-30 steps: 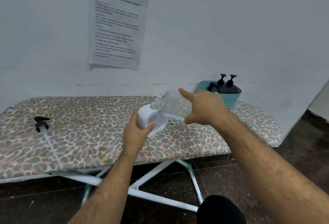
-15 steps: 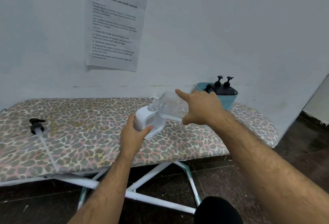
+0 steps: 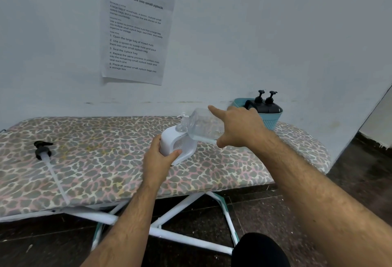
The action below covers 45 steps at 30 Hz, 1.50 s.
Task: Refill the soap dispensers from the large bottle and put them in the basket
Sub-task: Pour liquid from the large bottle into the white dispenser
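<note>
One wall sheet (image 3: 135,31), "TASK ID 3797"

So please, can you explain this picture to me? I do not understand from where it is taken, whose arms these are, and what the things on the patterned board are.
The camera sits on a person's head and looks down at their own two bare hands; no machine is here. The right hand holds a clear bottle tipped sideways, mouth toward a white dispenser. The left hand holds that dispenser steady on the board. At the left lies a black pump with its long tube. At the far right stands a teal basket with two dark dispensers inside. A printed sheet hangs on the wall.
</note>
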Tool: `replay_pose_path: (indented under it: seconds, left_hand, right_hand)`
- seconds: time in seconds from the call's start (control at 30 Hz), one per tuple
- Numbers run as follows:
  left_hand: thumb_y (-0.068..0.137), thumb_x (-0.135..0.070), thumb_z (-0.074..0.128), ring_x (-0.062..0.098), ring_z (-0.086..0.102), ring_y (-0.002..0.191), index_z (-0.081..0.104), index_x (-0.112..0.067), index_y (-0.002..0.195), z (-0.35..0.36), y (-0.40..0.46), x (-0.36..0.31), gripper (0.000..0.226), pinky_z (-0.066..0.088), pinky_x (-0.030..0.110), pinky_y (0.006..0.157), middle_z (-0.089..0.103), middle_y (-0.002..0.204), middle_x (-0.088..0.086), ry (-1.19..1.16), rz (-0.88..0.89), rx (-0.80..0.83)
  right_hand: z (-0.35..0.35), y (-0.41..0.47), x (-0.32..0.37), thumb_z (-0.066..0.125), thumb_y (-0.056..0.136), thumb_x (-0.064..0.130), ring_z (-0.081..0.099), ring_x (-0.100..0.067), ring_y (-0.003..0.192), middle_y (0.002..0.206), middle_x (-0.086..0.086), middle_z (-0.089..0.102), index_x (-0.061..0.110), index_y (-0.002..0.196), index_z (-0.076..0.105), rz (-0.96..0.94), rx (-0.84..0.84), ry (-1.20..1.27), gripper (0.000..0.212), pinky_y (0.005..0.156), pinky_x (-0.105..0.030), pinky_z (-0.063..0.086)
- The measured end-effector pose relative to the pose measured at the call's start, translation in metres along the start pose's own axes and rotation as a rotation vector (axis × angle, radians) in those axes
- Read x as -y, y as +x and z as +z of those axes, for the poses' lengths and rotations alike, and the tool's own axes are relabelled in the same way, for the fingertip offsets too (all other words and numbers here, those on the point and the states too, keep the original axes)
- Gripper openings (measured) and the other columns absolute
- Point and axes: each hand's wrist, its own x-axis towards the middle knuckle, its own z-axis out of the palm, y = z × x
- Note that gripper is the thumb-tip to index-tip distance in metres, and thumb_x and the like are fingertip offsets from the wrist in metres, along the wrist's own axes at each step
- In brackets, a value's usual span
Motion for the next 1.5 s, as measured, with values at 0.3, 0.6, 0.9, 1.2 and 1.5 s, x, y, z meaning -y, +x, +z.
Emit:
replay_pose_path:
  seconds: [0.3,0.6,0.9,1.2,1.5]
  left_hand:
    - [0.074,-0.030,0.085,0.014,0.066,0.102,0.053,-0.031,0.129,-0.0004,0.0001,0.0019,0.064,0.059,0.046,0.084,0.066,0.116,-0.009,-0.008,-0.003,0.004]
    - [0.074,-0.029,0.085,0.016,0.065,0.104,0.053,-0.028,0.132,0.0000,0.0006,0.0023,0.066,0.059,0.046,0.085,0.066,0.118,-0.007,-0.001,-0.001,0.001]
    - [0.073,-0.029,0.086,0.015,0.067,0.101,0.052,-0.028,0.133,0.0000,0.0014,0.0020,0.068,0.060,0.045,0.082,0.066,0.117,-0.006,-0.002,-0.009,0.002]
    - [0.074,-0.027,0.085,0.014,0.066,0.100,0.053,-0.029,0.130,-0.0005,-0.0004,0.0007,0.064,0.060,0.044,0.081,0.066,0.115,-0.006,-0.015,-0.001,0.006]
    - [0.076,-0.025,0.084,0.014,0.065,0.100,0.052,-0.026,0.132,-0.0004,-0.0008,-0.0012,0.065,0.058,0.034,0.077,0.065,0.117,-0.004,-0.008,0.008,0.003]
  right_hand:
    - [0.0012,0.0002,-0.0003,0.073,0.078,0.053,0.057,-0.023,0.105,0.098,0.002,0.043,0.041,0.155,0.010,-0.002,0.002,-0.003,0.100,0.100,-0.048,0.041]
    - [0.0013,0.0005,0.0000,0.072,0.078,0.053,0.057,-0.023,0.106,0.099,0.002,0.045,0.041,0.156,0.009,0.003,0.006,-0.001,0.101,0.100,-0.048,0.040]
    - [0.0013,0.0008,0.0002,0.073,0.078,0.053,0.057,-0.023,0.107,0.098,0.003,0.043,0.041,0.156,0.009,0.005,0.012,0.007,0.102,0.102,-0.049,0.040]
    - [0.0003,-0.0001,0.0002,0.073,0.078,0.051,0.057,-0.023,0.104,0.098,0.002,0.045,0.041,0.156,0.010,0.004,0.012,0.007,0.100,0.099,-0.048,0.041]
    - [-0.0006,0.0003,0.0011,0.073,0.078,0.051,0.058,-0.023,0.105,0.098,0.002,0.045,0.041,0.156,0.010,0.007,0.014,0.001,0.101,0.101,-0.049,0.041]
